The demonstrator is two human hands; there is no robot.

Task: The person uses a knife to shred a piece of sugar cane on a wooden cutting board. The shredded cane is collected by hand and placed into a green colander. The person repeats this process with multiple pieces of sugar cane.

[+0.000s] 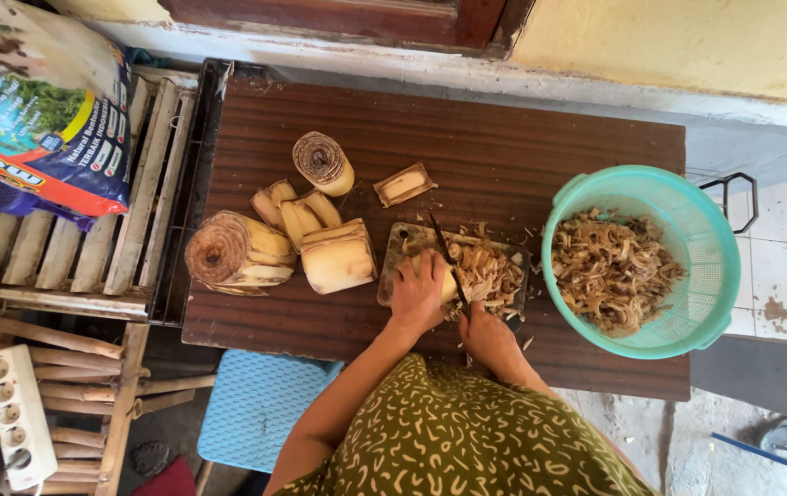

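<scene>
A pale yellowish stem piece (445, 280) lies on a small cutting board (399, 246) at the centre of the frame, mostly covered from the left. A dark-bladed knife (449, 259) stands tilted across it, tip toward the upper left. Brownish shreds (490, 276) are heaped just right of the blade, on the board.

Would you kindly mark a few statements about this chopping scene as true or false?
1. The right hand holds a knife. True.
2. The left hand rests in the basket. False: it presses a pale stem piece on the cutting board.
3. The teal basket holds chopped shreds. True.
4. The basket sits left of the board. False: it sits to the right.
5. Uncut stem chunks lie on the brown table. True.
</scene>
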